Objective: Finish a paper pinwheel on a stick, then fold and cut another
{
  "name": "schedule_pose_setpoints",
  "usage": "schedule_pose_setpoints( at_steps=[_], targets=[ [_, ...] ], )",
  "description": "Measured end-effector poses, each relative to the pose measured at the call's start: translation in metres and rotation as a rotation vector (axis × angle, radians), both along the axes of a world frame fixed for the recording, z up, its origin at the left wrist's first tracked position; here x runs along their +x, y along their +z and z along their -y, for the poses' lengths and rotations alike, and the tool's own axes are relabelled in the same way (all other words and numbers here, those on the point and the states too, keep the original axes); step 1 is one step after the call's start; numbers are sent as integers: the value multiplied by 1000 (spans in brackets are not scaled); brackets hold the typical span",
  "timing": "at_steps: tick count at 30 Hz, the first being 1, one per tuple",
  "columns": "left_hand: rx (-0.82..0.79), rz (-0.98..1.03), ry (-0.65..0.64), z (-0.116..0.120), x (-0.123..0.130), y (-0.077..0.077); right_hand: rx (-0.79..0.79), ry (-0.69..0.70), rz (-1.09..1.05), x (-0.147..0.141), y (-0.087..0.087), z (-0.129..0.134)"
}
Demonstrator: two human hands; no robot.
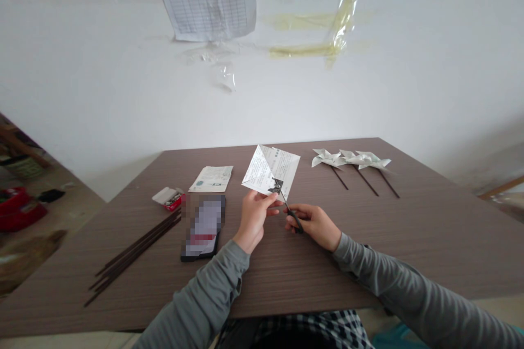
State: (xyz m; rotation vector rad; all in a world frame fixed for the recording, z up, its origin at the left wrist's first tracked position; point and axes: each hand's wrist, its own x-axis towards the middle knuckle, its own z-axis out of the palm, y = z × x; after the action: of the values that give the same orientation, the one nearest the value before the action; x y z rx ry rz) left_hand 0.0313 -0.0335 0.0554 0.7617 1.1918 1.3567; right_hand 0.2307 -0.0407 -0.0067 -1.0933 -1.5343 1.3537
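My left hand (257,212) pinches the lower edge of a square sheet of printed paper (282,163), holding it above the table. A crease runs across the sheet from its top corner. In my right hand (313,223) is a pair of scissors (293,220) with black handles, fingers wrapped about the loops. The blades reach the paper's lower part near a dark printed picture, close to my left fingertips. Whether the blades are apart there I cannot tell.
Paper pinwheels (327,158) on dark sticks lie at the back right of the brown table (388,262). To the left are a stack of paper squares (212,179), a small red-and-white box (170,198), several dark sticks (131,251) and a phone (204,226). A white wall (123,92) stands behind.
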Motion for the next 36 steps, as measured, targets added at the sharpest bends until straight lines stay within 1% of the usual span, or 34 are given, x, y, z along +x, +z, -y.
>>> schedule_pose_setpoints(
  at_steps=[8,17,23,31,36],
  targets=[
    [1,-18,-15,0,-1,-2,-14,-17,-9,0,0,-2],
    [-10,-40,-47,0,-2,-5,-11,-28,-45,-1,5,1],
    [-26,-36,-53,0,-1,-3,-7,-43,-21,-2,6,2],
    [7,-37,-70,-2,-5,-10,6,-42,-5,0,7,1],
    [-8,-36,-65,-2,-4,-9,3,-41,12,0,8,2]
  ],
)
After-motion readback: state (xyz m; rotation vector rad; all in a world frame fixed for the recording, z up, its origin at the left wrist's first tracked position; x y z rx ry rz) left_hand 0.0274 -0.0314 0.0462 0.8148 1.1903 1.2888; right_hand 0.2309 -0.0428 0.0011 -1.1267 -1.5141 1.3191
